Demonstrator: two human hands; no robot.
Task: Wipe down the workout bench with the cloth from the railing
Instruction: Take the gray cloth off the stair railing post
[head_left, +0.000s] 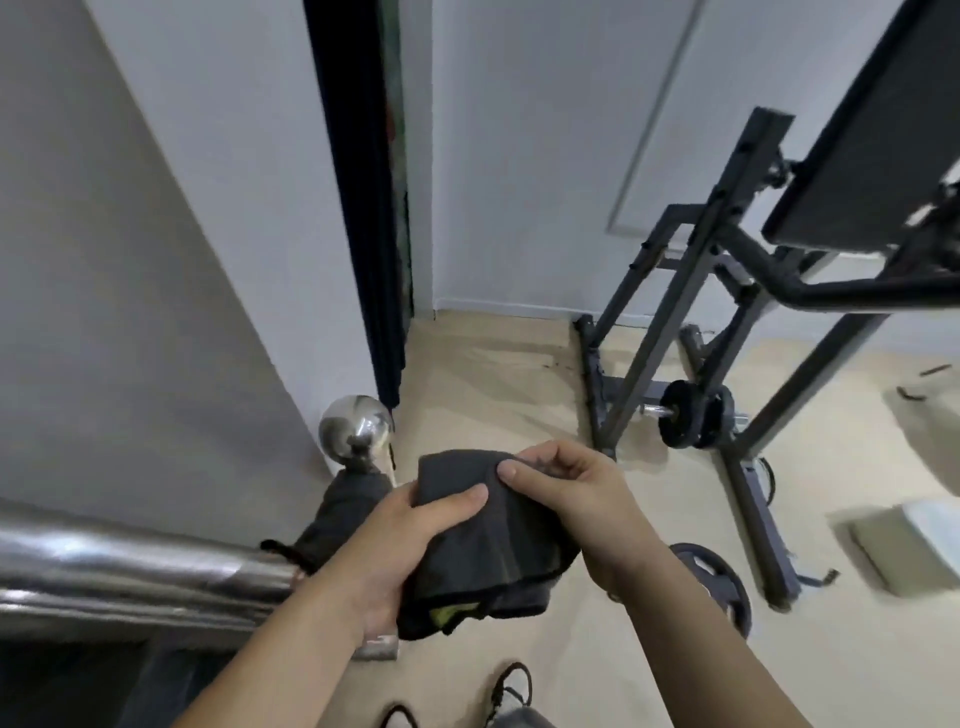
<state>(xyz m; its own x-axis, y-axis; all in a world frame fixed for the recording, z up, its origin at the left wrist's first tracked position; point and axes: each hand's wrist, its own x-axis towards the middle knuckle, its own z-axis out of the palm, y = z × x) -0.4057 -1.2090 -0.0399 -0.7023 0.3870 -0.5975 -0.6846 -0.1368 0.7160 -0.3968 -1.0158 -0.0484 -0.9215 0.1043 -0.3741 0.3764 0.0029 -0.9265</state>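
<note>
Holding one dark folded cloth (488, 540) between them at six o'clock, both hands are closed on it: the left hand (400, 551) wraps its lower left side with the thumb lying across the top, and the right hand (576, 499) pinches the upper right corner between thumb and curled fingers. A yellow-green patch shows at the cloth's bottom fold. At eight o'clock runs one shiny metal railing (130, 577), cut off by the left edge and ending in one steel ball (356, 434); a second dark cloth (337, 514) hangs over the rail just below that ball, partly hidden by the left forearm. At two o'clock stands one workout bench (862, 171), its black pad tilted and cut off by the top and right edges. Low in its frame sits one small dumbbell (691, 415). One weight plate (722, 582) lies at five o'clock, half covered by the right forearm. Two shoes (509, 691) peek in at the bottom edge.
</note>
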